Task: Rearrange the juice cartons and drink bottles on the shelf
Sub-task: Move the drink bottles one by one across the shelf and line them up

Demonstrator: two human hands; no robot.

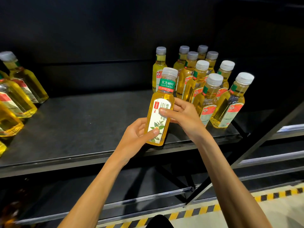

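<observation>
Left hand [134, 137] and right hand [185, 116] gripping yellow-filled bottle [162, 99], full bottles [209, 96] behind

Bottle cluster [205, 83] stands right on shelf [82, 122], others [18, 92] left.

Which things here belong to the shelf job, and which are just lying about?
Job: held bottle, left hand, right hand, right bottle group, left bottles, shelf.
Lying about: lower shelf, striped floor tape.
</observation>
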